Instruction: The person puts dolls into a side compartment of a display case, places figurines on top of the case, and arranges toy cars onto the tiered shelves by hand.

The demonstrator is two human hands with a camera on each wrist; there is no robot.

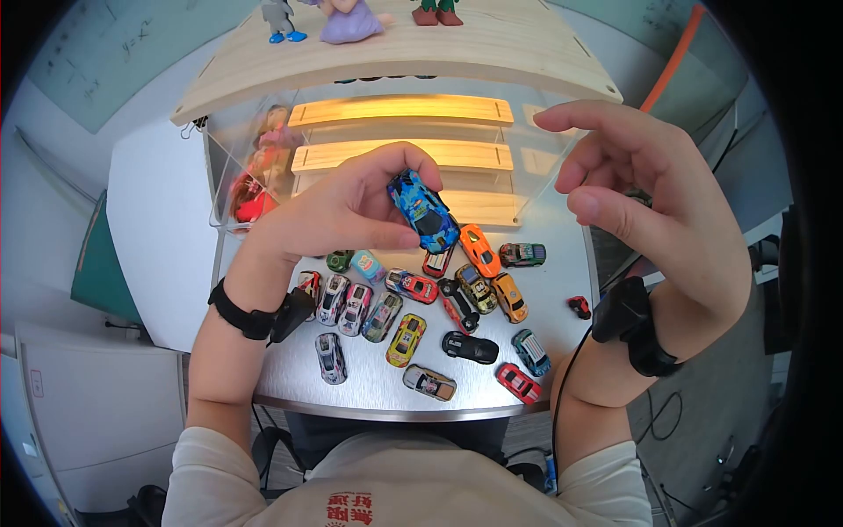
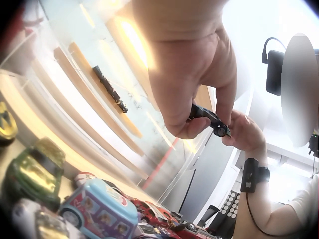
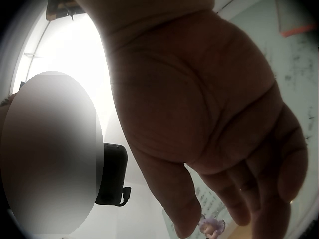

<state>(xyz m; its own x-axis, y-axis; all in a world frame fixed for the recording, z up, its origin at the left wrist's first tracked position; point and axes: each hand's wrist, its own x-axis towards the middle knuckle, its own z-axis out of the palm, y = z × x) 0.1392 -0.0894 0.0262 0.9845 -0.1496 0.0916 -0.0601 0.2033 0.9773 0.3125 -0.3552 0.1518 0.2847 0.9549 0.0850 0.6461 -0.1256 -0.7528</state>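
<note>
In the head view my left hand (image 1: 342,206) holds a blue and black toy car (image 1: 423,212) between thumb and fingers, above the toy cars on the table. The left wrist view shows the same car (image 2: 210,119) pinched by the left hand (image 2: 192,69), seen from its side. My right hand (image 1: 654,189) is raised to the right of the car, apart from it, with fingers loosely bent and nothing in them. The right wrist view shows the palm of the right hand (image 3: 194,109), empty.
Several toy cars, among them a yellow one (image 1: 407,341) and a black one (image 1: 470,347), lie on the table (image 1: 290,378). Behind them, a clear case holds wooden steps (image 1: 402,156) and dolls (image 1: 263,176). Figurines, one purple (image 1: 351,25), stand on its wooden top (image 1: 395,61).
</note>
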